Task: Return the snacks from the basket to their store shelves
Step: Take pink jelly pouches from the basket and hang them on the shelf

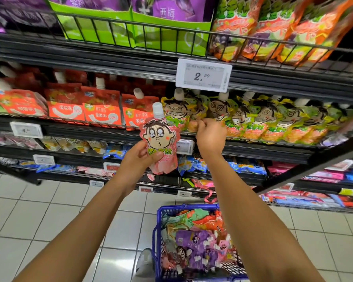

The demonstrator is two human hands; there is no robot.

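Left hand (140, 157) raised in front of the shelving, grip closed round the lower half of a pink spouted pouch (160, 142); pouch held upright, white cap on top, cartoon face turned to the camera. Right hand (210, 137) up at the front edge of the middle shelf (273, 148), fingers (202, 124) curled and pinching the lower edge of a yellow-green spouted pouch (194, 115) in the shelf row; grip narrow, closed on that pouch. Row of yellow-green pouches (273, 121) with the same cartoon face noted running rightward along the shelf, standing upright behind a low wire rail. Red-orange spouted pouches (86, 106) stocked on the same shelf to the left, just beside the yellow-green ones. White price tag (204, 75) reading 2.50 clipped to the shelf edge above the right hand. Top shelf loaded with purple-and-green bags (130, 19) at left and orange bags (273, 27) at right, behind a wire rail. Lower shelves filled with blue, pink and pale packets, too blurred to tell apart. Blue plastic basket (158, 237) set on the white tiled floor (39, 220) below, between the forearms, partly hidden by the right forearm; mixed pouches (196, 241) still inside, purple, orange, green and pink, lying in a loose heap. Grey shoe tip (145, 261) seen just left of the basket.
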